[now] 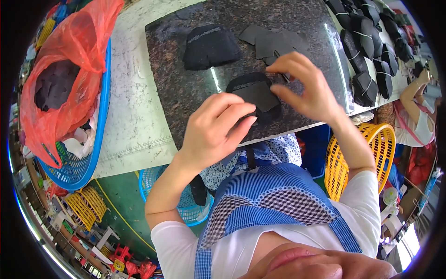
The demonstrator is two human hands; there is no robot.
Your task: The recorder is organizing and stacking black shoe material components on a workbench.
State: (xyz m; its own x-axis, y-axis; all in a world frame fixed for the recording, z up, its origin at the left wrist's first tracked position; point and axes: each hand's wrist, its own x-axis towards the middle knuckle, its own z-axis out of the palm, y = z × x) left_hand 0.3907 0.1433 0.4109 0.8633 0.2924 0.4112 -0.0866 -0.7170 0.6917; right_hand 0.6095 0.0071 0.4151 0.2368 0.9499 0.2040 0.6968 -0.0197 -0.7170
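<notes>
A trapezoid black fabric piece (268,116) lies near the front edge of the dark stone slab (176,88). On top of it rests a flat dark grey rectangular sheet (258,96). At the near left edge my left hand (216,128) has its fingers curled, with thumb and forefinger pinching the black fabric piece beside the sheet's corner. My right hand (304,86) hovers by the far right side, thumb and fingers spread, with nothing visible between them. Farther back on the slab sit another black fabric piece (211,46) and several loose grey sheets (278,43).
Left of the slab, a blue basket (106,88) holds a red plastic bag (88,44) with dark pieces inside. Tied black bundles (364,35) line the right. A yellow basket (388,139) stands below at right, a light blue basket (148,181) below the table. Another person (416,111) is at far right.
</notes>
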